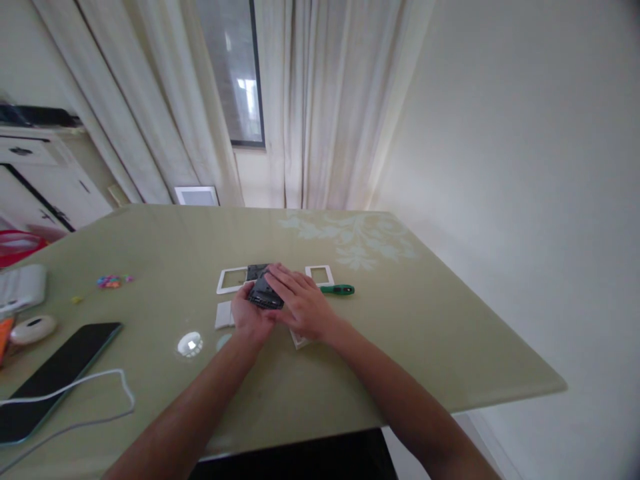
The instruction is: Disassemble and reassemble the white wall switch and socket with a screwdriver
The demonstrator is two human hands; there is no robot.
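Observation:
My left hand [250,319] is closed under and around a dark grey plastic part [265,293], perhaps a wall-switch module. My right hand [304,303] lies over the same part, its fingers pressed together across the top, hiding much of it. Just beyond them sits another dark part [256,271]. A white rectangular frame [220,283] lies to the left and a second white frame [330,275] to the right. By my right hand is a green-handled screwdriver [338,289], its shaft hidden. A white plate [225,315] shows beside my left hand, and a pale piece [300,340] pokes out below my right.
On the left of the pale green table [410,347] lie a phone [60,373], a white cable [123,383], a round white object [33,329], a white box-like object [23,288] and small colourful pieces [114,281]. A wall [525,200] stands to the right, curtains [330,107] behind.

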